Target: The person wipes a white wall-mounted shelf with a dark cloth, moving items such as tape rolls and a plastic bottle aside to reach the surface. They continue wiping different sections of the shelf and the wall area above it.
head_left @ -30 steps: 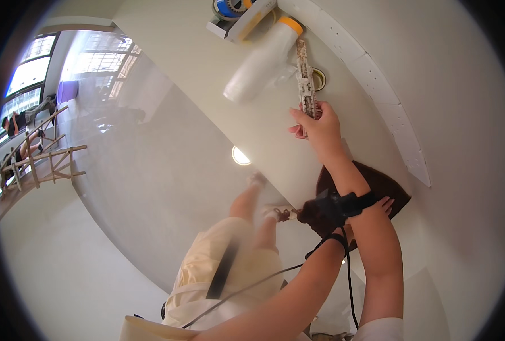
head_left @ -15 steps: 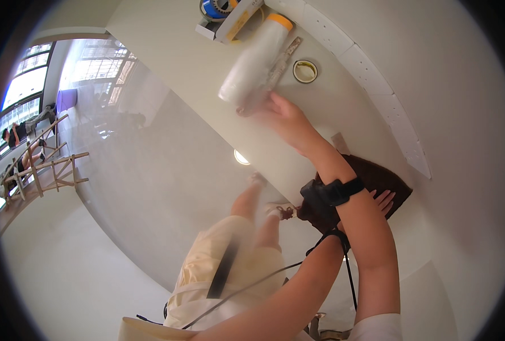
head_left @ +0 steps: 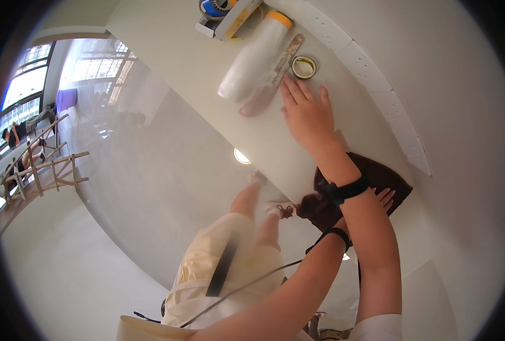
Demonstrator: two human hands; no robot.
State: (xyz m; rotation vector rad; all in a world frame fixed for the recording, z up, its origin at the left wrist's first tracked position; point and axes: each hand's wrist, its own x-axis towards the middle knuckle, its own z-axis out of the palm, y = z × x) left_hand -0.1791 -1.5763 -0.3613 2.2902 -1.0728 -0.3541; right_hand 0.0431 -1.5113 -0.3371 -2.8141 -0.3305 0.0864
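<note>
My right hand [head_left: 306,113] reaches over the pale work surface [head_left: 195,79] with fingers apart and nothing held. Its fingertips are at or very near a paint-spattered, narrow tool [head_left: 275,79], partly blurred, lying beside a translucent film roll with an orange band [head_left: 246,62]. A small tape roll [head_left: 304,67] lies just beyond those fingers. My left hand [head_left: 384,198] rests with fingers stretched out flat on a dark brown cloth [head_left: 389,176], partly hidden under my right forearm.
An open box [head_left: 229,25] with a blue tool [head_left: 212,7] sits at the far end. A perforated white strip [head_left: 411,148] edges the right side. At far left, people [head_left: 13,128] are by wooden trestles [head_left: 65,179] and a purple bucket [head_left: 67,99]. My legs [head_left: 246,199] show below.
The spattered tool, earlier gripped in my right hand, has been set down leftward beside the film roll. My right hand has let go and shifted back rightward, fingers spread.
</note>
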